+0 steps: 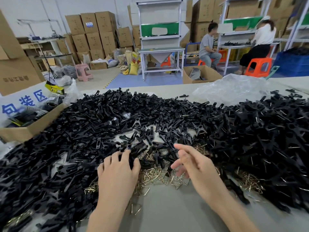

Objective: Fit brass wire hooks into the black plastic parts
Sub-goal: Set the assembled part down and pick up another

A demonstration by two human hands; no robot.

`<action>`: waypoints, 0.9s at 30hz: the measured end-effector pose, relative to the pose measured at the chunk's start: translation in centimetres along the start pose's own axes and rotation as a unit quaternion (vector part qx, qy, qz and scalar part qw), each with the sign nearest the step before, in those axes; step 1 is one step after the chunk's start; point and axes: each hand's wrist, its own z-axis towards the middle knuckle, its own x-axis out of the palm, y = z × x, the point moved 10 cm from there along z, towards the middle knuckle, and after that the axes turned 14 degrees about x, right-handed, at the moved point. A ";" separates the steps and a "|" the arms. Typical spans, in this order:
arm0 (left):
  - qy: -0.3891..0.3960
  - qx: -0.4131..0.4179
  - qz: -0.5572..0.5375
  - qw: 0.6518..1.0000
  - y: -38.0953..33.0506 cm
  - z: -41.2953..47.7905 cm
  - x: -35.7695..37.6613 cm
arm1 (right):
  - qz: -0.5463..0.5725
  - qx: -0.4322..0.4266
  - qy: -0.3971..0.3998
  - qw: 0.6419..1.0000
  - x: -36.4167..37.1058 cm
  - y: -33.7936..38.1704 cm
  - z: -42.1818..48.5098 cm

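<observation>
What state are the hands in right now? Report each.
Left hand: curled into the parts; grip cannot be told.
Right hand: open, holding nothing.

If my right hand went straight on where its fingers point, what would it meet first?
Likely the black plastic parts heaped just beyond the right hand; its height above them is unclear.

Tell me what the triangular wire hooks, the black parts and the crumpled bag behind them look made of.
The wire hooks: metal, brass-coloured, shiny, glinting along thin bent wire. The black parts: probably moulded plastic, semi-gloss, soft highlights on identical shapes. The bag: thin clear plastic film, crinkled and reflective.
</observation>
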 end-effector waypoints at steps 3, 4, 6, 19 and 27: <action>0.001 0.019 -0.002 1.000 -0.5 0.3 -0.2 | -0.056 -0.008 0.005 0.998 0.5 -0.5 0.0; 0.014 0.022 0.004 1.000 -0.5 0.4 0.1 | -0.068 -0.011 0.004 0.998 0.5 -0.6 0.0; 0.028 0.034 0.006 0.999 -0.7 0.6 0.5 | -0.085 -0.018 0.002 0.996 0.6 -0.4 0.0; -0.088 0.065 -0.086 0.990 -2.0 0.8 -2.2 | -0.060 -0.012 0.009 0.998 0.9 0.5 -0.4; -0.085 0.142 -0.302 0.939 -6.8 -0.7 -1.4 | 0.046 0.033 0.103 0.993 3.8 0.7 -0.7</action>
